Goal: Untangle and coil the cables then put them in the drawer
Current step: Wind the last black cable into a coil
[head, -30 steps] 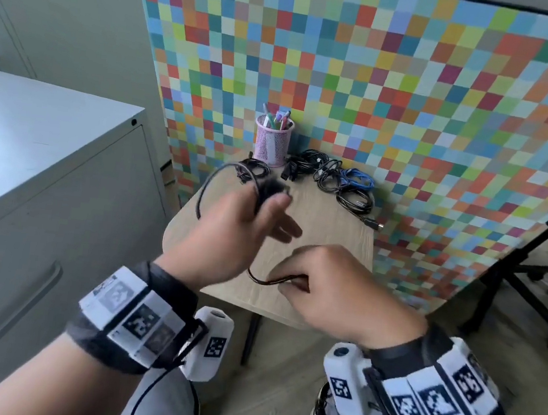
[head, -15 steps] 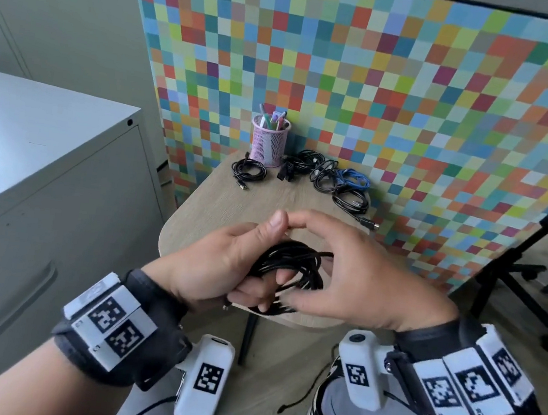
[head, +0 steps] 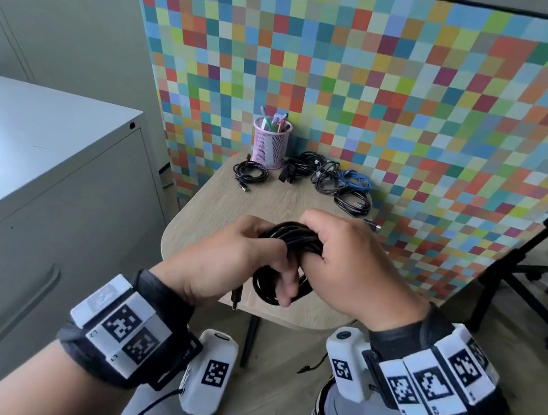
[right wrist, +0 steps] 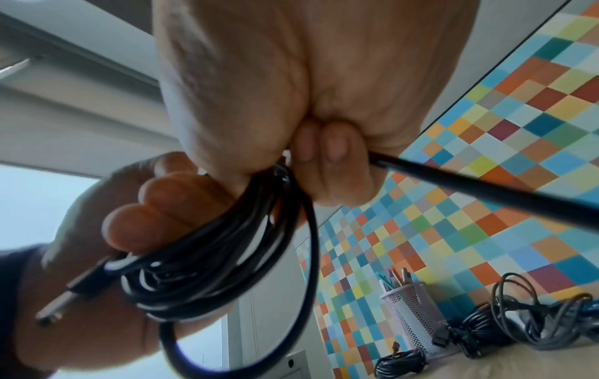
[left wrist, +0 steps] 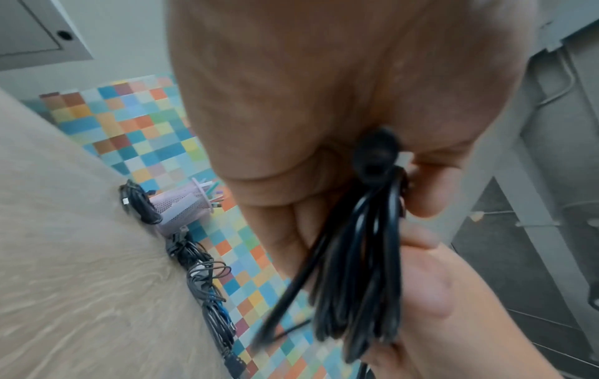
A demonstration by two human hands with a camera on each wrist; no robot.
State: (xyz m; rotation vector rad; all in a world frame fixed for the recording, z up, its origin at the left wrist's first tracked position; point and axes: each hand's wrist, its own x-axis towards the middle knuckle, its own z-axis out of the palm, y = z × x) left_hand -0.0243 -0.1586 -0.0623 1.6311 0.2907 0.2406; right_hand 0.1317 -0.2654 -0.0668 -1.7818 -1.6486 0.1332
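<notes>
Both hands hold a coil of black cable (head: 290,242) above the near part of the small wooden table (head: 266,203). My left hand (head: 242,258) grips the lower loops (right wrist: 181,279) with curled fingers; a metal plug (right wrist: 53,309) sticks out beside it. My right hand (head: 338,260) closes around the top of the coil (left wrist: 359,282). A small coiled black cable (head: 250,173) lies at the table's back left. A tangle of black and blue cables (head: 337,184) lies at the back right. The grey cabinet drawer (head: 22,280) on the left is closed.
A pink mesh pen cup (head: 270,143) stands at the table's back edge against the multicoloured checked partition (head: 384,83). A black chair base (head: 538,295) is on the floor to the right. A thin black lead (head: 313,367) trails on the floor under the table.
The hands came together near the table's front edge and gathered the long cable into a coil. The right hand, open around it half a second ago, now clenches its top.
</notes>
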